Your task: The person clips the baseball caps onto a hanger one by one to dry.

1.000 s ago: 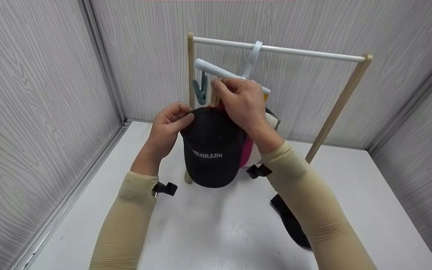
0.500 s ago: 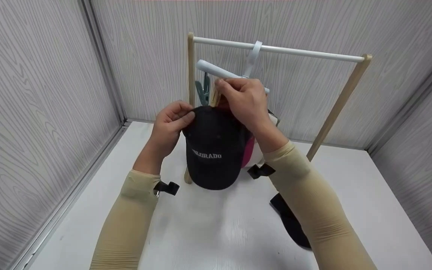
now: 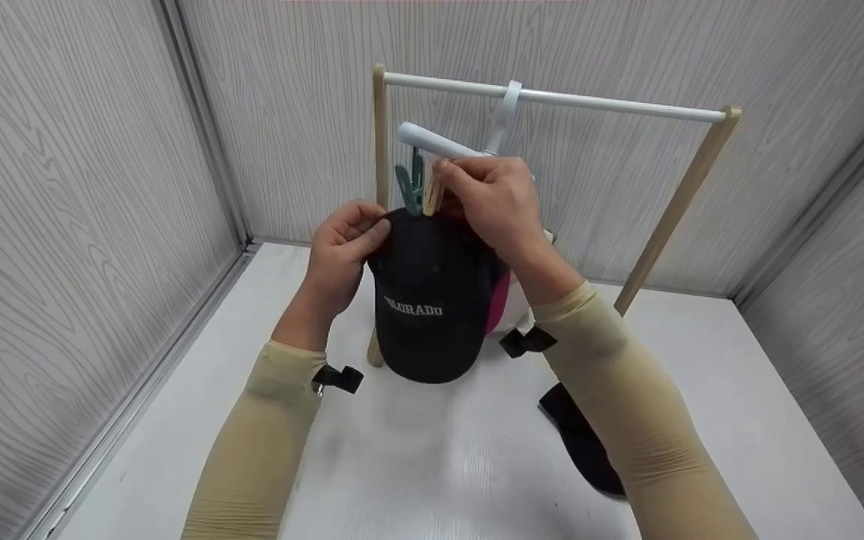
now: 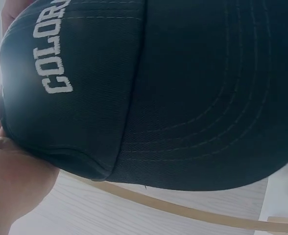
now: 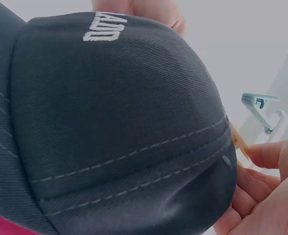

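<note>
In the head view a black baseball cap [image 3: 432, 270] with white COLORADO lettering hangs brim down below a pale hanger [image 3: 436, 139]. My left hand [image 3: 336, 255] pinches the cap's left edge between thumb and fingers. At the crown, my right hand [image 3: 502, 201] pinches a yellow clothespin [image 3: 432, 198], whose lower end meets the cap's top. A green clothespin [image 3: 409, 189] hangs from the hanger's left end, close beside the yellow one. The right wrist view shows the yellow clothespin [image 5: 238, 139] at the cap's edge; its grip on the fabric is mostly hidden.
The hanger hooks over the white bar [image 3: 619, 105] of a rack with wooden legs [image 3: 676, 210]. Behind the black cap hang a pink cap [image 3: 499, 304] and something white. Another black cap [image 3: 586, 450] lies on the white table [image 3: 432, 480], partly under the right forearm.
The cap and both hands have shifted slightly right, the brim a little lower. The hanger's left end and green clothespin have swung right and down, bringing that clothespin nearer the yellow one.
</note>
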The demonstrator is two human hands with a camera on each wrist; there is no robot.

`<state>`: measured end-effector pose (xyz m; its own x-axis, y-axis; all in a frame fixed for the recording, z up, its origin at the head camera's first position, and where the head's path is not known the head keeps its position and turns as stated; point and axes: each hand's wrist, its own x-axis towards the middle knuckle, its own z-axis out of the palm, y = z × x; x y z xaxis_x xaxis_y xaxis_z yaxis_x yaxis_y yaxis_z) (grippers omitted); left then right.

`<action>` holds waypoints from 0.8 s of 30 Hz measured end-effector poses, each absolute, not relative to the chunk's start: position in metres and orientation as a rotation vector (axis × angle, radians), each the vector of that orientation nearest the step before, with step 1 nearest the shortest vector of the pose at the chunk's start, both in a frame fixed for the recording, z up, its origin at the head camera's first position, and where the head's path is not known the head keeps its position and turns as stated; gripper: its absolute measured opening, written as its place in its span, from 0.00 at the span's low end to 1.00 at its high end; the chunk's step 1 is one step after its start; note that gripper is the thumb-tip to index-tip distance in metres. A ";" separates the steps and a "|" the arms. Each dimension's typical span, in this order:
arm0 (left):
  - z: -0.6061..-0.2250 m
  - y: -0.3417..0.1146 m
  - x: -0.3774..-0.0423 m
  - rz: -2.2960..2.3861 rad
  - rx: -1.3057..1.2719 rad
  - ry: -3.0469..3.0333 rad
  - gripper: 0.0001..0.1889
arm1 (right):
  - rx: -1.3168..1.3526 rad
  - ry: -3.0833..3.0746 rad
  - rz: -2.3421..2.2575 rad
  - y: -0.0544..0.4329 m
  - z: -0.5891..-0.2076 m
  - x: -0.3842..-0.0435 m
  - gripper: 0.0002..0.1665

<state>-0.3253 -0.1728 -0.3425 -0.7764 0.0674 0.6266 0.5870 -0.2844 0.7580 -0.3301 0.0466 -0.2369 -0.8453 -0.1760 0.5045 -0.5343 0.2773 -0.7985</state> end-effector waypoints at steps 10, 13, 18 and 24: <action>-0.343 -0.165 -0.321 -2.008 -0.681 -1.630 0.03 | 0.665 -2.246 1.598 0.048 -0.238 -0.330 0.13; -0.342 -0.162 -0.321 -1.993 -0.650 -1.624 0.02 | 0.678 -2.252 1.569 0.049 -0.239 -0.331 0.14; -0.341 -0.159 -0.321 -1.987 -0.615 -1.618 0.02 | 0.688 -2.262 1.516 0.050 -0.240 -0.330 0.15; -0.342 -0.159 -0.321 -1.999 -0.634 -1.620 0.02 | 0.682 -2.278 1.549 0.051 -0.240 -0.330 0.15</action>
<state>-0.3211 -0.1589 -0.3423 -0.7738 -0.0809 0.6282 0.6313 -0.1789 0.7546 -0.3295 0.0507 -0.2402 -0.8413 -0.2138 0.4966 -0.5404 0.3050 -0.7842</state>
